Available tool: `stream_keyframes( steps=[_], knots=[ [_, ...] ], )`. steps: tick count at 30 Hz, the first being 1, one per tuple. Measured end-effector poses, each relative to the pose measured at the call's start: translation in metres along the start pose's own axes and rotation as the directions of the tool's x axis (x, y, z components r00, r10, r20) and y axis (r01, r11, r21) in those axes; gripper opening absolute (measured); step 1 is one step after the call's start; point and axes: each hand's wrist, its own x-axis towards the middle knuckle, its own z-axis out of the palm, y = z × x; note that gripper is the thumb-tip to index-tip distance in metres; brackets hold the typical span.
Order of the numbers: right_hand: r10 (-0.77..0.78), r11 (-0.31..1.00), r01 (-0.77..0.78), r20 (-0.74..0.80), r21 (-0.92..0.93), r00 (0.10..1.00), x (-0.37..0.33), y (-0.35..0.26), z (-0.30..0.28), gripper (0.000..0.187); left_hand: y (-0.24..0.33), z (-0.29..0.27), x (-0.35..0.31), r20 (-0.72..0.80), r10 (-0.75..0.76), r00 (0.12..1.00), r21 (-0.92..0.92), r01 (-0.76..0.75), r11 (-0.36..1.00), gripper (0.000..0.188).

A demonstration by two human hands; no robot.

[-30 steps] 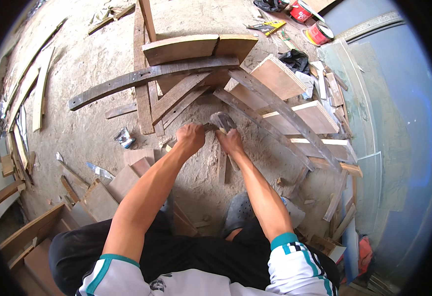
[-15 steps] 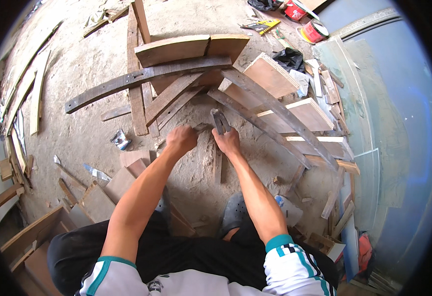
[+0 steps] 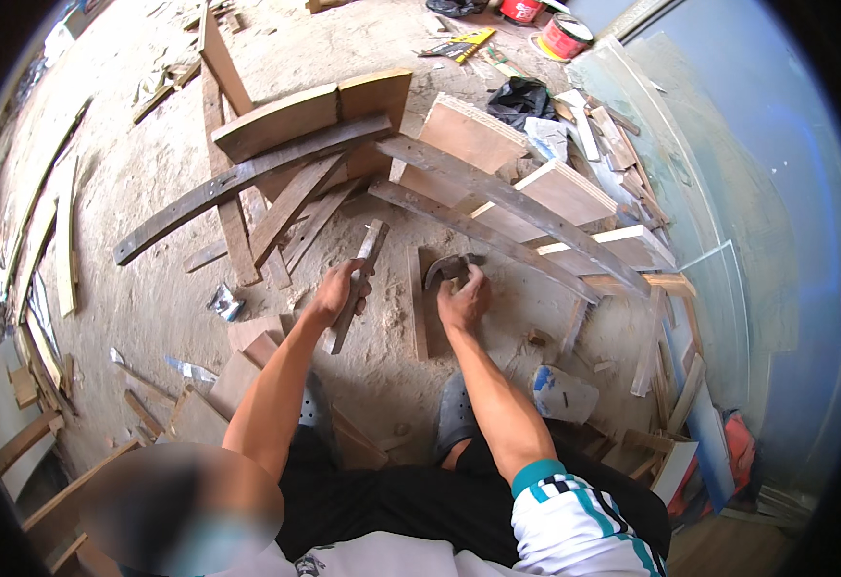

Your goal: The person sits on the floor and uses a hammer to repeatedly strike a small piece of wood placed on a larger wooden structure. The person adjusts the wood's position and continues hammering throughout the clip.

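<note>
My left hand (image 3: 337, 291) is closed around a narrow greyish wooden strip (image 3: 371, 245), tilted with its top end away from me. To the right, my right hand (image 3: 464, 300) is closed on a dark tool with a curved metal head, like a claw hammer (image 3: 447, 267); its handle is hidden by the hand. Between the two hands a short wooden board (image 3: 417, 306) lies on the dusty floor, close to the hammer head. Beyond them stands a nailed wooden frame (image 3: 276, 159) of dark battens and lighter boards, touched by neither hand.
Long battens from the frame (image 3: 517, 207) slope down to the right. Plywood pieces (image 3: 478, 144) lie behind them, and glass sheets (image 3: 728, 317) lean at the right. A handsaw (image 3: 461, 45) and a red bucket (image 3: 563, 37) sit far back. Scrap boards (image 3: 214, 399) lie near my feet.
My hands have moved apart from close together. My left hand has gone left and nearer with the strip; my right hand is slightly right and nearer. The whole view has shifted somewhat.
</note>
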Motion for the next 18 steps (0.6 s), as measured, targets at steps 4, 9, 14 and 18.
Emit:
stream_keyframes(
  steps=[4,9,14,18],
  knots=[
    [-0.169,0.851,0.145,0.002,0.505,0.986,0.026,-0.053,0.008,0.019,-0.007,0.012,0.012,0.059,-0.035,0.998,-0.021,0.036,0.999,0.043],
    [-0.008,0.801,-0.168,0.291,0.574,0.957,0.032,-0.092,0.005,0.032,-0.024,0.037,0.018,0.049,-0.084,0.995,-0.071,0.087,0.994,0.042],
    [0.101,0.776,-0.259,0.293,0.574,0.951,0.018,-0.075,0.011,0.027,-0.044,0.052,0.014,0.023,-0.165,0.986,-0.146,0.166,0.975,0.046],
    [0.241,0.789,-0.376,0.319,0.486,0.917,0.004,-0.076,0.013,0.022,-0.062,0.047,0.019,0.036,-0.195,0.980,-0.151,0.198,0.969,0.046]
  ],
)
